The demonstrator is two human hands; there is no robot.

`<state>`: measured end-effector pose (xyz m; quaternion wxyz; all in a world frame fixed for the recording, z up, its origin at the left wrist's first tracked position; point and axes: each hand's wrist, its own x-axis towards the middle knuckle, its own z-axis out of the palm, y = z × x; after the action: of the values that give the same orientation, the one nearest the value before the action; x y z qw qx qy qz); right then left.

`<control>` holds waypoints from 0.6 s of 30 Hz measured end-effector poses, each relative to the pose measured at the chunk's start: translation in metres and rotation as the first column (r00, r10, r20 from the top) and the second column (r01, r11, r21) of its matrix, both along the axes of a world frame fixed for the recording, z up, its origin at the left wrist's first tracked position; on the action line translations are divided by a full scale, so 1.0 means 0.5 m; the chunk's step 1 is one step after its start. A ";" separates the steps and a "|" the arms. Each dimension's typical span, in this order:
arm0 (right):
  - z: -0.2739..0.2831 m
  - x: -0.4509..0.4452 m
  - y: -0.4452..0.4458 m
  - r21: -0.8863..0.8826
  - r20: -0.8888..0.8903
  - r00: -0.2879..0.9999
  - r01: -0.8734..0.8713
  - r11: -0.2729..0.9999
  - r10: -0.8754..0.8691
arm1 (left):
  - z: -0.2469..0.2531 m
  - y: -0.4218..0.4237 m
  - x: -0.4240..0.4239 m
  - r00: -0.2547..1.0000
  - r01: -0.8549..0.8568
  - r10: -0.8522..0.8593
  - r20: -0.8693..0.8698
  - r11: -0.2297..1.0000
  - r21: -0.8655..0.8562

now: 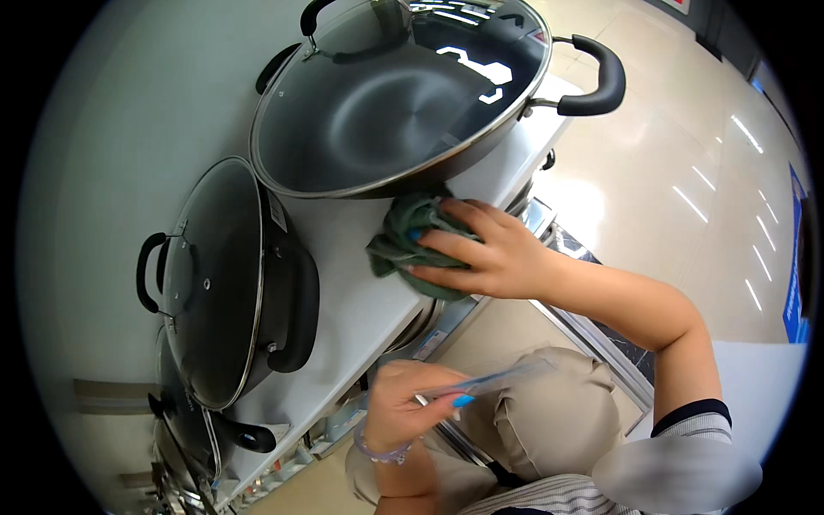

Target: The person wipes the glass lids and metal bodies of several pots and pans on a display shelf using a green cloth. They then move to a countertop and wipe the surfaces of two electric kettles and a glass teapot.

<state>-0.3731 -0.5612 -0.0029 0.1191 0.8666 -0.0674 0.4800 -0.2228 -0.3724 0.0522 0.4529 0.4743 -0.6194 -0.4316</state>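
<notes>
My right hand [492, 254] grips a crumpled green cloth [418, 235] against the white shelf [347, 248]. The cloth sits just below the rim of a large dark wok [473, 158] with a glass lid [386, 122] and black side handles. Lower down, my left hand [415, 402] pinches a thin clear plastic sleeve [496, 380] between thumb and fingers, in front of the shelf's edge and above my knee. What the sleeve contains is too blurred to tell.
A second lidded pot [219, 283] leans on the shelf to the left, its handle [299, 309] jutting toward the front. Beyond it are a long-handled pan [248, 434] and more cookware. Several pans [412, 328] are stored below the shelf. Glossy tiled floor [669, 167] lies to the right.
</notes>
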 end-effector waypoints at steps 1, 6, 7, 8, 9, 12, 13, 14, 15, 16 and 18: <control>-0.001 -0.010 -0.009 0.011 -0.002 1.000 0.014 1.000 -0.014 | 0.001 0.000 -0.003 0.997 -0.074 0.075 0.028 0.996 -0.049; 0.009 -0.052 -0.050 0.053 0.029 0.998 -0.066 0.996 0.064 | 0.004 0.001 0.024 0.938 -0.328 0.339 0.068 0.935 -0.135; 0.010 -0.059 -0.061 0.070 0.046 0.994 -0.102 0.992 0.099 | 0.007 0.001 0.027 0.923 -0.368 0.378 0.071 0.921 -0.126; 0.007 -0.066 -0.072 0.088 0.063 0.989 -0.138 0.987 0.132 | 0.011 0.001 0.031 0.906 -0.398 0.411 0.105 0.909 -0.120; 0.009 -0.077 -0.084 0.102 0.083 0.984 -0.167 0.981 0.159 | 0.017 -0.004 0.034 0.899 -0.401 0.417 0.131 0.907 -0.130; 0.024 -0.123 -0.119 0.116 0.086 0.976 -0.211 0.971 0.202 | 0.018 -0.003 0.052 0.866 -0.420 0.444 0.229 0.895 -0.147; 0.023 -0.138 -0.126 0.134 0.082 0.977 -0.208 0.969 0.198 | 0.012 0.003 0.047 0.850 -0.487 0.499 0.171 0.867 -0.109; 0.019 -0.149 -0.137 0.164 0.089 0.977 -0.205 0.965 0.192 | 0.006 0.006 0.038 0.826 -0.548 0.552 0.112 0.834 -0.068; 0.015 -0.160 -0.149 0.193 0.096 0.978 -0.203 0.960 0.188 | 0.008 0.002 0.026 0.794 -0.605 0.606 0.052 0.796 -0.025; 0.011 -0.172 -0.158 0.226 0.102 0.978 -0.200 0.953 0.181 | 0.007 0.003 0.027 0.808 -0.585 0.584 0.079 0.811 -0.013; 0.015 -0.202 -0.184 0.273 0.077 0.984 -0.175 0.946 0.160 | 0.002 0.003 0.039 0.836 -0.539 0.534 0.125 0.842 0.009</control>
<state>-0.4740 -0.6530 0.0048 -0.0472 0.8641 -0.0639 0.4970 -0.2033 -0.3706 0.0531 0.5080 0.6631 -0.4776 -0.2724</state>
